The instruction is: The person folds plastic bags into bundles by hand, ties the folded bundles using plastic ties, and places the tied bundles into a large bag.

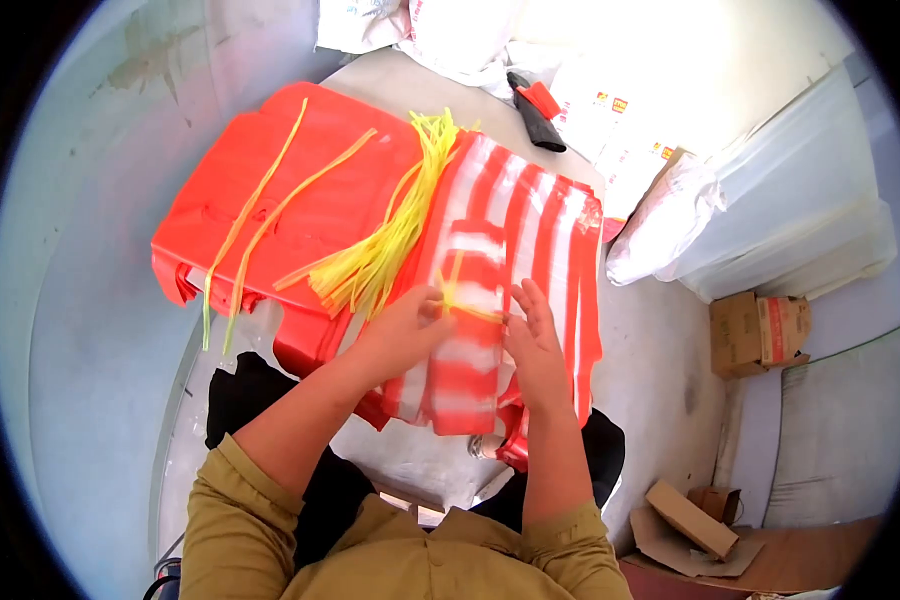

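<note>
Atop red-and-white striped plastic sheets (560, 250), a matching folded bundle (465, 385) lies between the curled left hand (402, 335) and half-open right hand (537, 350), grips unclear, its thin yellow strip (451, 292) best kept evenly taut.

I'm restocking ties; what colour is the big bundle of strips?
The bundle of strips is bright yellow, best seen in the head view.

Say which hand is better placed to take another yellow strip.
Probably the left hand; it is nearer the yellow bunch. The right hand is at the farther side of the striped bundle.
</note>
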Available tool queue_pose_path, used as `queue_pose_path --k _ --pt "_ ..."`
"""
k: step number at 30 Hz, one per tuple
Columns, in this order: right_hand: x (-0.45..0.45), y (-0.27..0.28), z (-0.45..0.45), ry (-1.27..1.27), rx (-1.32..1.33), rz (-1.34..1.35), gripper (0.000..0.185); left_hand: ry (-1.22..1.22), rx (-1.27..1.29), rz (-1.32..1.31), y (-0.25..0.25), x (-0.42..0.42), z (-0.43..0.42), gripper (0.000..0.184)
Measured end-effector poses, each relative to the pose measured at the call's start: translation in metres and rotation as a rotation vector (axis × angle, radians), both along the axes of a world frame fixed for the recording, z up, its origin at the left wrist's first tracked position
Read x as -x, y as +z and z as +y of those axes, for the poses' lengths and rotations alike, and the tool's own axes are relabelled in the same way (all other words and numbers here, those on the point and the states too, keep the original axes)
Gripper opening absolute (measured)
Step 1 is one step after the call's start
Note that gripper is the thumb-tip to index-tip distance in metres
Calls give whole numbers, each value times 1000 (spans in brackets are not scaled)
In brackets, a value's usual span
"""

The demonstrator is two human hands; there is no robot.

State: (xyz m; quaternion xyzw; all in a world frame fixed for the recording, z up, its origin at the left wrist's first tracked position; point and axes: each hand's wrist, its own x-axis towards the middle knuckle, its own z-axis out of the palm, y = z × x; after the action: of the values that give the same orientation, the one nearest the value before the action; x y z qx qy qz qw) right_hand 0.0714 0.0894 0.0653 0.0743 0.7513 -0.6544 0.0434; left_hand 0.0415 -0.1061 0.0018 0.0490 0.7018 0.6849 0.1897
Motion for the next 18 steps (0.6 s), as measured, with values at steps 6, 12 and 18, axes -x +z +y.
queue_pose_path --k 6,12,18 --pt "-6 11 -10 96 92 276 70 -16 -867 -511 6 -2 -3 76" --pt "-30 -39 -23 29 239 -119 76 75 -895 -656 7 -4 2 52" --pt "-41 -55 -25 1 199 -50 84 253 -834 -600 19 -2 16 45"
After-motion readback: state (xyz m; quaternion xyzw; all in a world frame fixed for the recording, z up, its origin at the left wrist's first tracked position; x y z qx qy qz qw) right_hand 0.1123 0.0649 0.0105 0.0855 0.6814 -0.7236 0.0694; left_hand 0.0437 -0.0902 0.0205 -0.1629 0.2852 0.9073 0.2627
